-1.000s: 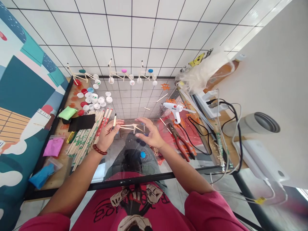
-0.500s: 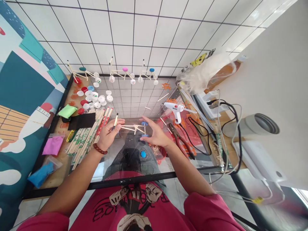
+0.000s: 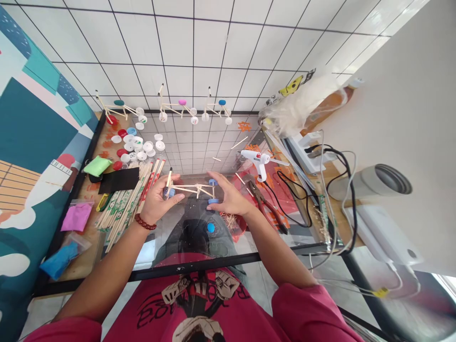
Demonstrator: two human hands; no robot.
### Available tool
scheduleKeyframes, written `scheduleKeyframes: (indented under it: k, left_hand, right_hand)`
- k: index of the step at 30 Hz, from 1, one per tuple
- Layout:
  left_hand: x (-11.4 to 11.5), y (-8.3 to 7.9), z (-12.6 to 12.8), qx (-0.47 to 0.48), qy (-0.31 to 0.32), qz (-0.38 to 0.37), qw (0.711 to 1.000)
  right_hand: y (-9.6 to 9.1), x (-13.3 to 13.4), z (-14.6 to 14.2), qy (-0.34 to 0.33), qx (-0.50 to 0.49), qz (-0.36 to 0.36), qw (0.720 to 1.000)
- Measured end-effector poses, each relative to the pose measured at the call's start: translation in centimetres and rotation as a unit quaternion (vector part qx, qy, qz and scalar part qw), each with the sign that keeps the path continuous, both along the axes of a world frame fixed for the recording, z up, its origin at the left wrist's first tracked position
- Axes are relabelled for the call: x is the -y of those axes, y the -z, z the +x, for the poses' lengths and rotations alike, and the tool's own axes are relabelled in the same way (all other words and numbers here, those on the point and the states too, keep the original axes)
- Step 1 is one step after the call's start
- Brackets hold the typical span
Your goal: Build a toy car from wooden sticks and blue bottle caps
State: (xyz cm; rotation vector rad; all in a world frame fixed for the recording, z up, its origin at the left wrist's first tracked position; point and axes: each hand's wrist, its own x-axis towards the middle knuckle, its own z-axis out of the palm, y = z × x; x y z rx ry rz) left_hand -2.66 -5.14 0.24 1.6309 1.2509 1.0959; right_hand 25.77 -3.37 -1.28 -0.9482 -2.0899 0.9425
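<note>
Between my two hands a small tricycle model [image 3: 198, 188] made of thin wooden sticks lies lengthwise over the glass tabletop. Blue bottle caps [image 3: 213, 201] serve as wheels at its right end, and another blue cap shows at the left, beside an upright stick with a dark tip [image 3: 169, 176]. My left hand [image 3: 158, 197] is around that left end, thumb stretched out and apart from the fingers. At the other end my right hand [image 3: 231, 195] is open, thumb and fingers spread on either side of the cap pair. Whether the fingertips press on the caps is unclear.
Three similar stick models [image 3: 176, 110] stand along the back edge. Loose bottle caps [image 3: 138, 145], bundled chopsticks [image 3: 124, 204] and clay packets [image 3: 77, 216] lie left. A glue gun [image 3: 258, 161], pliers [image 3: 265, 204] and cables [image 3: 295, 190] lie right. A blue round piece [image 3: 211, 228] lies near me.
My left thumb has moved off the model's left end and spread away from the fingers, uncovering the blue cap there. My right hand has kept nearly the same pose. The view has shifted slightly.
</note>
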Motion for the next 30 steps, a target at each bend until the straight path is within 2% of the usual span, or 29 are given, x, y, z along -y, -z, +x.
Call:
scheduleKeyframes:
  k: [5,10,18,26,30]
  left_hand:
    - [0.0,-0.9,-1.8,-0.039,0.063,-0.031,0.997]
    - [0.1,-1.3,-3.4,-0.102,0.086,-0.061,0.989]
    - [0.1,-0.7,-2.5,-0.091,0.057,-0.034,0.994]
    - [0.1,-1.1,-2.4,-0.148,0.045,-0.034,0.987]
    - [0.0,-1.2,-2.3,-0.158,0.053,-0.010,0.986]
  right_hand:
    - [-0.1,-0.2,0.6,-0.021,0.019,-0.024,0.999]
    - [-0.5,-0.1,1.6,-0.002,0.041,-0.042,0.998]
    - [-0.2,-0.8,1.6,0.044,-0.001,-0.026,0.999]
    - [0.0,-1.0,1.0,0.031,0.001,-0.049,0.998]
    - [0.1,-1.0,1.1,0.025,0.002,-0.045,0.999]
